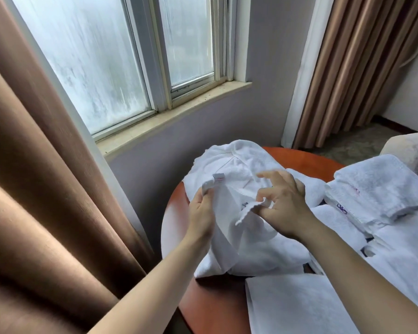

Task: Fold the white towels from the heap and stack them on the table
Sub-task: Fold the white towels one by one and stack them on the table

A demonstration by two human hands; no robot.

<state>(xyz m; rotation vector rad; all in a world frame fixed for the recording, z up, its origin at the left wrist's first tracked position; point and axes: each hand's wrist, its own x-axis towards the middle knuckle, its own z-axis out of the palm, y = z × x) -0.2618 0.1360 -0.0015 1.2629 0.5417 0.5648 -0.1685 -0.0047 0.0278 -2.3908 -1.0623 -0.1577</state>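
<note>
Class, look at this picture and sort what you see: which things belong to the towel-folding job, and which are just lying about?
Belong to the job: left hand, right hand, the towel both pinch, heap of towels, folded towels, table.

Just there: curtain, window, windowsill.

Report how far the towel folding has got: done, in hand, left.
Done: several folded towels lie on the table, at right. In hand: left hand and right hand pinch the edge of one unfolded towel. Left: the rumpled heap behind it.
</note>
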